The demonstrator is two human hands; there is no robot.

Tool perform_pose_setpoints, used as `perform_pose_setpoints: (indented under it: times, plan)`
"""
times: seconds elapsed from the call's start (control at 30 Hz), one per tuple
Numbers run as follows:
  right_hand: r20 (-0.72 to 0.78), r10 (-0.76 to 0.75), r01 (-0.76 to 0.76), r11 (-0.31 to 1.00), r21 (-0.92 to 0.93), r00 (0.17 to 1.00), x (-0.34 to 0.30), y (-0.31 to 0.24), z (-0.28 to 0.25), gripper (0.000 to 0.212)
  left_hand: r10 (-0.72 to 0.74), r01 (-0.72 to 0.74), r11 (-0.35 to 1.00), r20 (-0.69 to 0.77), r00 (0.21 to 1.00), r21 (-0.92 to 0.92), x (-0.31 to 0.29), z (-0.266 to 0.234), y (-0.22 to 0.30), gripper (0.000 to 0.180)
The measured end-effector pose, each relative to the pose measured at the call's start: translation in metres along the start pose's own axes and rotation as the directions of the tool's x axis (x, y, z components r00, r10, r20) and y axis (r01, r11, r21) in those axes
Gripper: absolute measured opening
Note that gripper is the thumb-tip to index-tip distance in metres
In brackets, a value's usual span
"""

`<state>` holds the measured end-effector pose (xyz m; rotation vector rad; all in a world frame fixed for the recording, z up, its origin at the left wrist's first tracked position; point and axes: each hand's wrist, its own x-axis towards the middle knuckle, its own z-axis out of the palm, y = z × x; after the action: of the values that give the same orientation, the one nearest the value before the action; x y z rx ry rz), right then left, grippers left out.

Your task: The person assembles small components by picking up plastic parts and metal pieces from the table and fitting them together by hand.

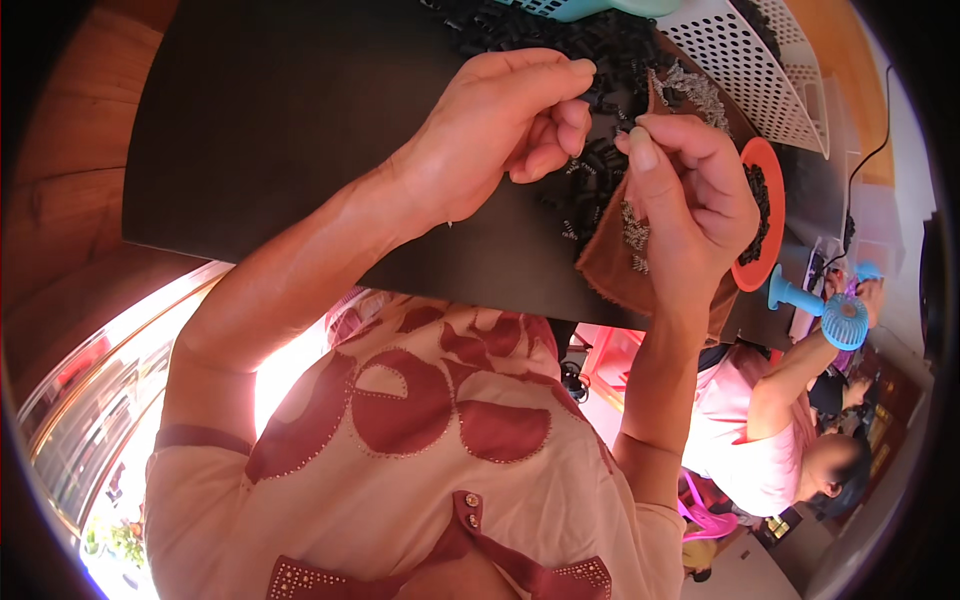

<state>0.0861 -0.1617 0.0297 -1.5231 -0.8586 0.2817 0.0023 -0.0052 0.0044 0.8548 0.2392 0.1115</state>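
Hands meet over a black table (280,120) that fills the upper half of the view. At about one o'clock the right hand (690,200) is curled around a brown cloth (610,265), which hangs from its palm over the table's near edge and carries small silvery pieces (634,232); its thumb and forefinger are pressed together at the tip, though what they pinch is too small to tell. At twelve o'clock the left hand (500,125) has its fingers bent inward, fingertips close to the right thumb, seemingly nipping a tiny dark part.

Behind the hands, a heap of small black parts (590,60) lies spread on the table. A white perforated basket (760,60) stands at one o'clock, with a turquoise basket (580,8) just beside it at the top edge. An orange dish (765,215) of black parts sits at two o'clock, right beside the right hand.

At three o'clock a second person in a pink shirt (745,425) sits near a blue handheld fan (835,315). Wooden panelling (70,130) covers the wall at nine o'clock, and bright daylight floods in at seven o'clock.
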Motion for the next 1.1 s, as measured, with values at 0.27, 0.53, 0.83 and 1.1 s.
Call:
perform_pose_setpoints:
  times: [0.27,0.53,0.83,1.1]
  plan:
    - [0.018,0.030,-0.032,0.995,0.098,0.999,0.004,0.000,0.006,0.011,-0.014,0.014,1.000,0.024,1.000,-0.001,0.000,0.002,0.000,0.024]
    - [0.091,-0.063,0.063,0.998,-0.007,0.994,0.006,-0.002,0.005,0.008,0.003,-0.004,0.999,0.048,0.999,0.035,-0.004,0.002,0.001,0.023]
    - [-0.043,0.070,-0.066,0.993,0.096,0.997,-0.004,-0.014,0.018,0.005,0.142,-0.151,0.961,0.057,0.988,0.233,-0.009,0.006,-0.005,0.029]
    - [-0.086,0.158,-0.132,0.960,0.245,0.984,-0.008,-0.013,0.024,0.008,0.235,-0.267,0.927,0.147,0.961,0.263,-0.011,0.004,-0.007,0.029]
